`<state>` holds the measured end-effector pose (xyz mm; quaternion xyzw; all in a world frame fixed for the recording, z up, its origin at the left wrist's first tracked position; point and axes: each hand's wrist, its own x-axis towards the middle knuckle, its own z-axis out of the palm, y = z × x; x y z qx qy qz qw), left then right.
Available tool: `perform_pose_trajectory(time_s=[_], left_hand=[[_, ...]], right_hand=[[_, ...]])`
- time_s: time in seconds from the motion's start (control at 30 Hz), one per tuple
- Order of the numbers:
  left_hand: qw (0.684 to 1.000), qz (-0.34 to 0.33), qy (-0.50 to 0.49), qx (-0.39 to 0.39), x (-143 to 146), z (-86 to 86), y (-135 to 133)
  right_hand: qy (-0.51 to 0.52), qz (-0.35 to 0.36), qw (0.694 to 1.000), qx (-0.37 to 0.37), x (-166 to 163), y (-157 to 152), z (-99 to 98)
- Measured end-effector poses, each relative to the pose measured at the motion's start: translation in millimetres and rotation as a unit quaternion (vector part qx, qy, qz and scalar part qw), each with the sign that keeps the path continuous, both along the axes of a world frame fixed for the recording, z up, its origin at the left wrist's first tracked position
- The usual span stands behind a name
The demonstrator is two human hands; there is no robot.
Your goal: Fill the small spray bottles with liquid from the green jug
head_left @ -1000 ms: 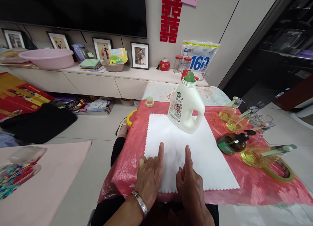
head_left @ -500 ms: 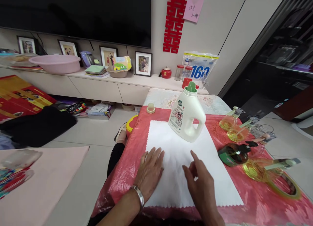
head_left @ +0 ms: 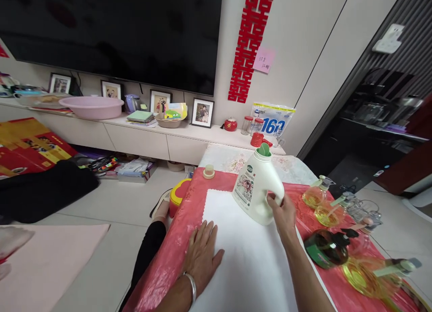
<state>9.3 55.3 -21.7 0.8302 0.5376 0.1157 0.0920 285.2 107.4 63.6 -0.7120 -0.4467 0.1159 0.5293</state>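
A white detergent jug, uncapped with a green spout at its mouth, stands upright on a white cloth. My right hand is at the jug's handle, its thumb in the handle opening and the fingers curled behind. Flat on the cloth's left edge lies my left hand, fingers stretched out, a silver bangle on the wrist. Beyond the cloth's far left corner sits a clear measuring cap.
Along the right of the red table cover stand a dark pump bottle and several clear pump bottles of yellow liquid. A yellow and red stool is beside the table's left edge. Behind runs a low cabinet.
My right hand has moved forward from above the cloth to the jug's handle. My left hand stays on the cloth. The camera view has tilted up.
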Motion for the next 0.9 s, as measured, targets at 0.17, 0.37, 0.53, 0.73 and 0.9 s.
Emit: perform_pose_trajectory(time_s=[0.17, 0.37, 0.53, 0.73, 0.9], left_hand=[[1.000, -0.001, -0.016, 0.016, 1, 3.1, 0], [0.999, 0.003, -0.031, 0.023, 1, 4.8, -2], [0.999, 0.004, -0.036, 0.029, 1, 5.7, -3], [0.999, -0.005, -0.028, 0.047, 0, 6.4, -2], [0.998, -0.015, -0.024, 0.050, -2, 7.5, -2]], right_hand=[[0.050, -0.020, 0.998, 0.026, 0, 9, -13.5], [0.068, -0.010, 0.995, 0.077, 10, -23, 0.1], [0.078, 0.055, 0.993, 0.072, 9, -61, 3.1], [0.078, 0.110, 0.990, 0.036, -4, -83, -10.0], [0.064, 0.102, 0.992, 0.024, -11, -92, -2.9]])
